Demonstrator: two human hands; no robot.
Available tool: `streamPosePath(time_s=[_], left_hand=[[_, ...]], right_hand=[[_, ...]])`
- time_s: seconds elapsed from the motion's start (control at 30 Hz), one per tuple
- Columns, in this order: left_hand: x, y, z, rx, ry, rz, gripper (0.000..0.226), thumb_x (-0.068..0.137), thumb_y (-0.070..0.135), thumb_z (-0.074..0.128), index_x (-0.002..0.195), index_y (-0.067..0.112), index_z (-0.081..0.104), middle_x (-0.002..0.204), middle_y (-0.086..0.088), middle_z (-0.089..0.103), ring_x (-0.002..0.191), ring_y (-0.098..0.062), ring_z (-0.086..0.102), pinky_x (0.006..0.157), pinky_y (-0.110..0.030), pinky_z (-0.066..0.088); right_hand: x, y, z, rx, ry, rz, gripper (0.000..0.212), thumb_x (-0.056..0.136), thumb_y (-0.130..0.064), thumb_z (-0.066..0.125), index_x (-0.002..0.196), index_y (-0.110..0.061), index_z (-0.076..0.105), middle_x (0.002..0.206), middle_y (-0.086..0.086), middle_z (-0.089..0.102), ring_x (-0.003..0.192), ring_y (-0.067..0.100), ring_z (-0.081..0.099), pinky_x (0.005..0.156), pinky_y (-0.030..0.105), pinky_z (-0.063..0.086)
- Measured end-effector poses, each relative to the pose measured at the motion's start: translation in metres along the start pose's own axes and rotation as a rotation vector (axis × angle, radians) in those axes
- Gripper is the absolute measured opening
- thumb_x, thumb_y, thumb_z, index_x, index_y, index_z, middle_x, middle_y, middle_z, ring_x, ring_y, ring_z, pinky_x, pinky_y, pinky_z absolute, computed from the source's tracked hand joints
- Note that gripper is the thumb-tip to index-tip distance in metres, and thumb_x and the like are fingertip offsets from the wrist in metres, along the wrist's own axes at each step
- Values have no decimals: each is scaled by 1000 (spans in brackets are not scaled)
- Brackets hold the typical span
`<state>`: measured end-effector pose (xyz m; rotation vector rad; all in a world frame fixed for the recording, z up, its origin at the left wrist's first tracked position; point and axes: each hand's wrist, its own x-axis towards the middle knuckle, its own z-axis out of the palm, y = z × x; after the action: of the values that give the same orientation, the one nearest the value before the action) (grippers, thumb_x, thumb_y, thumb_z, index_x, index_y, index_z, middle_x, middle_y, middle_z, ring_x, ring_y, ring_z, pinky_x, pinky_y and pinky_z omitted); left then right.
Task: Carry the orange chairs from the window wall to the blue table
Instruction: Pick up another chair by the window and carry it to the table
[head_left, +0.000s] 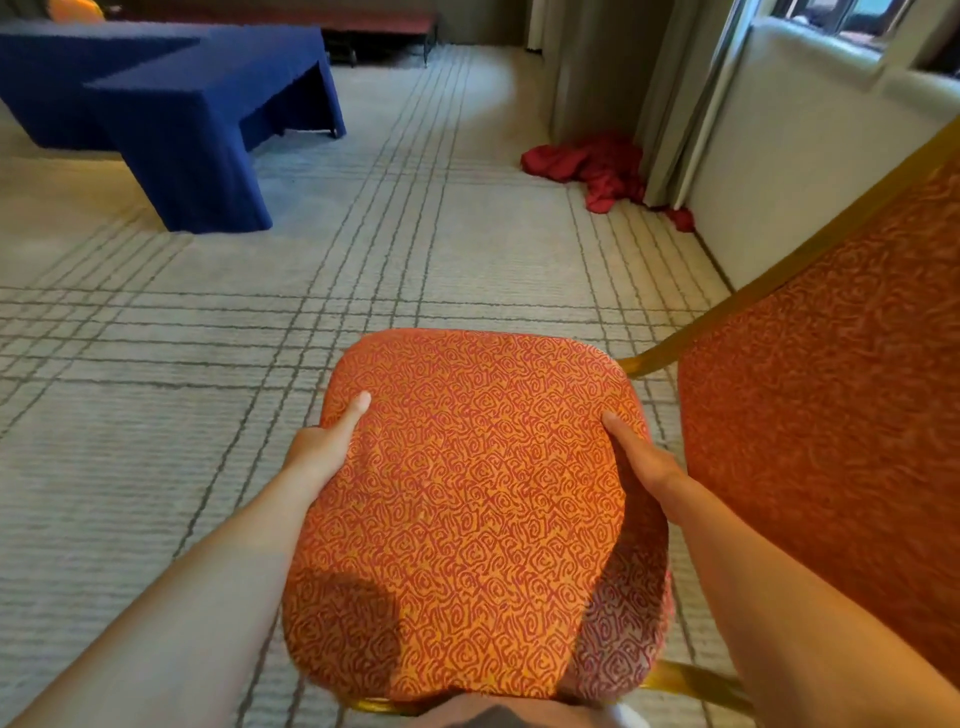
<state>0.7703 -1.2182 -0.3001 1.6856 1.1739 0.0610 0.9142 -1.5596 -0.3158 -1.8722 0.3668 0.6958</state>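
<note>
Gripping chair (467, 493): left hand (322, 447), right hand (641, 457) (thumbs atop).

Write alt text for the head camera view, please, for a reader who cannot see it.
A left hand and right hand grip the sides of an orange chair, thumbs on its cushion. A second orange chair stands close on the right; a blue table sits ahead-left across the carpet, and a red cloth lies by the curtain.
</note>
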Motion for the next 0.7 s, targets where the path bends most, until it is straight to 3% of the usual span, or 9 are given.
streamPosePath(time_s=[0.1,0.2,0.3,0.43,0.7], left_hand=[[57,39,20,-2,14,-17,98,75,77,52,132,-2,52,133,-24,54,121,-35,54,100,-37,40],[112,87,38,-43,27,-35,102,71,80,53,131,-2,54,132,-23,56,121,-34,54,101,-38,41],[157,124,56,-68,43,-52,101,70,80,55,131,-1,54,134,-21,55,124,-33,52,102,-37,39],[216,166,66,-33,65,-88,105,66,85,52,128,1,57,130,-22,58,120,-33,55,101,-38,42],[364,251,69,-15,97,-124,104,63,87,53,125,4,61,127,-19,60,117,-33,57,100,-37,43]], right_hand=[[57,-52,7,-53,-5,-3,109,59,-86,64,135,-9,58,133,15,62,115,31,61,106,42,44],[118,-112,8,-110,-13,-24,103,67,-85,58,136,-9,56,134,16,60,118,32,58,107,41,42],[174,-162,9,-154,-28,-16,108,61,-88,58,135,-10,57,134,16,60,118,32,58,109,43,41],[251,-207,27,-192,-58,11,140,30,-102,54,138,-13,55,134,15,60,119,33,58,110,47,40],[384,-309,97,-173,-117,61,144,27,-102,55,143,-17,50,138,13,57,122,33,55,111,50,39]])
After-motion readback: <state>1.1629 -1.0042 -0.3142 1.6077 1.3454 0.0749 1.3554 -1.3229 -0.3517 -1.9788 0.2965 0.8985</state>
